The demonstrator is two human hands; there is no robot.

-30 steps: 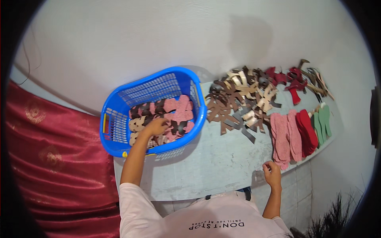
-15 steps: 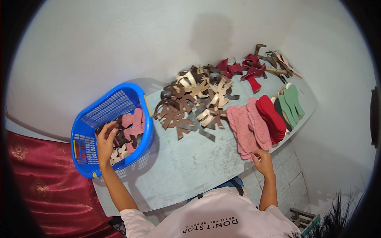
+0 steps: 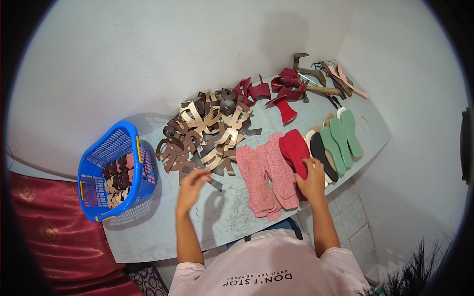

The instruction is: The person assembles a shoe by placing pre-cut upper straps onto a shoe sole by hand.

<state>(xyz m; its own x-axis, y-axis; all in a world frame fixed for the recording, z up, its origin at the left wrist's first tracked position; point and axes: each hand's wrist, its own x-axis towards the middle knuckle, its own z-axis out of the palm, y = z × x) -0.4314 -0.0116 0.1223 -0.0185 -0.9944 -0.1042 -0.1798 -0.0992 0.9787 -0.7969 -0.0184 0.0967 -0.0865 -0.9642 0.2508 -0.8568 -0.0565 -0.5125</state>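
Pink speckled shoe soles (image 3: 267, 172) lie in stacks near the table's front edge. Beside them on the right is a stack of red soles (image 3: 294, 148), and my right hand (image 3: 312, 181) closes round its near end, thumb on one side and fingers on the other. Just above the table, left of the pink stacks, hovers my left hand (image 3: 192, 188), fingers apart and holding nothing. Closest to it are brown, black and cream cut-out shoe straps (image 3: 212, 128), heaped loosely. A blue plastic basket (image 3: 133, 185) on the left holds more brown, cream and pink pieces.
Green soles (image 3: 339, 133) and a black sole (image 3: 323, 155) line the right side. Red strap pieces (image 3: 284, 106) and a metal shoe last stand (image 3: 311, 74) lie at the back, near a wooden-handled tool (image 3: 323, 91). Red cloth (image 3: 49, 227) hangs at the left.
My left hand has come away from the basket, rightward over the table. My right hand has gone from the pink soles' near end to the red stack. The whole view has shifted.
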